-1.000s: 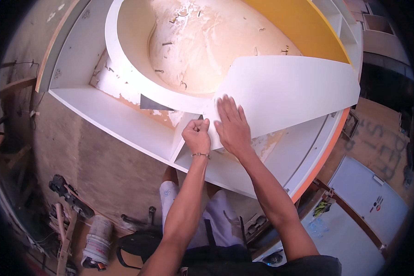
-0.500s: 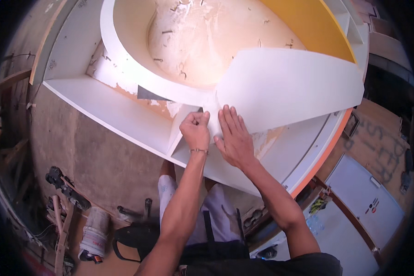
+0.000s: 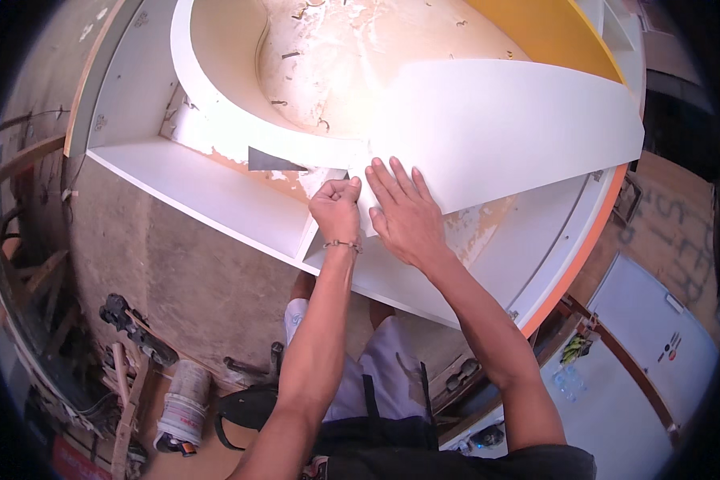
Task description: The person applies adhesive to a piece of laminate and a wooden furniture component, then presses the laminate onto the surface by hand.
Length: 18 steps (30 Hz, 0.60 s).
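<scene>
The left hand (image 3: 336, 210) is curled into a fist, though whether it grips anything is hidden. Just beside it, the right hand (image 3: 404, 216) lies flat with fingers spread, pressing on the near corner of a white laminate sheet (image 3: 504, 128). The sheet is smooth, matte and broad, with a curved left edge, and it lies across the top of a curved white counter (image 3: 192, 188), reaching toward the counter's orange edge band (image 3: 580, 256). Bare patches with tan glue residue (image 3: 336, 56) show beyond the sheet.
</scene>
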Each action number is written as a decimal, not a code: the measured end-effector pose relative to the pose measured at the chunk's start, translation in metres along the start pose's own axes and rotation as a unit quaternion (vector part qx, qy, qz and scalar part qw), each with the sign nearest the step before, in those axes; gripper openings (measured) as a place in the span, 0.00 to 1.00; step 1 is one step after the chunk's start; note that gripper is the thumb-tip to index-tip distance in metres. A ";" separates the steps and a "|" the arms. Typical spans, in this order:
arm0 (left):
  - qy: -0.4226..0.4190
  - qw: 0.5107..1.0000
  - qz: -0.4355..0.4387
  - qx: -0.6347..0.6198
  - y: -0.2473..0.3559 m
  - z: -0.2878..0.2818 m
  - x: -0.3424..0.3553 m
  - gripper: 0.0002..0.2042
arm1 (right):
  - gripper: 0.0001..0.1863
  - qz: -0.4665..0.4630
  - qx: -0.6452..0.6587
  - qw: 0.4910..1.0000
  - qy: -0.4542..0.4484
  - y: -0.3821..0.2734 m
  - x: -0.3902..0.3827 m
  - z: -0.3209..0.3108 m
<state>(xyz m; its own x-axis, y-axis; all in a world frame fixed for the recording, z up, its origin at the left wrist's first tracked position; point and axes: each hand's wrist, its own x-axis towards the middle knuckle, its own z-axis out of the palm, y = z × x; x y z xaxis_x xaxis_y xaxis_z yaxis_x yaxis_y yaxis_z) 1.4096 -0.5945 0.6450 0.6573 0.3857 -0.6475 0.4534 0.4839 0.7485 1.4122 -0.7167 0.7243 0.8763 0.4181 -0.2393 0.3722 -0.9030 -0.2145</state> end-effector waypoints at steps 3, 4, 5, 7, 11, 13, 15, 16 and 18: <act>-0.009 0.999 -0.018 -0.025 -0.001 -0.004 -0.001 0.07 | 0.35 -0.032 0.005 0.999 0.010 -0.010 0.030 -0.002; -0.013 0.999 -0.024 -0.043 0.000 -0.003 0.001 0.07 | 0.34 -0.038 -0.007 0.999 0.013 -0.010 0.029 -0.003; -0.012 0.999 -0.027 -0.029 0.002 -0.005 -0.001 0.07 | 0.33 -0.045 -0.019 0.999 0.016 -0.008 0.027 -0.004; -0.010 1.000 -0.027 -0.005 0.006 -0.007 0.000 0.06 | 0.33 -0.044 -0.037 0.998 0.011 -0.006 0.024 -0.005; -0.015 0.999 -0.042 -0.003 0.004 -0.006 -0.001 0.06 | 0.34 -0.034 -0.039 0.999 0.002 -0.016 0.034 -0.011; -0.015 0.999 -0.036 -0.035 0.003 -0.008 0.004 0.06 | 0.33 -0.042 -0.042 0.998 0.000 -0.021 0.039 -0.011; -0.024 0.999 -0.042 -0.005 0.000 -0.014 0.003 0.06 | 0.33 -0.050 -0.063 0.997 -0.015 -0.021 0.034 -0.012; -0.029 0.999 -0.042 0.009 0.002 -0.014 0.005 0.06 | 0.32 -0.047 -0.071 0.996 -0.011 -0.018 0.030 -0.011; -0.032 0.999 -0.040 -0.004 0.001 -0.012 0.005 0.06 | 0.31 -0.041 -0.086 0.995 -0.012 -0.009 0.014 -0.007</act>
<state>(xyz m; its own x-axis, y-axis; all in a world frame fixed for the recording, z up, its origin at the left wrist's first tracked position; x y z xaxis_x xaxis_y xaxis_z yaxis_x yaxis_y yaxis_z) 1.4064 -0.5829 0.6411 0.6564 0.2954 -0.6942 0.5009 0.5174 0.6938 1.4229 -0.7039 0.7291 0.8341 0.4915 -0.2505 0.4908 -0.8685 -0.0700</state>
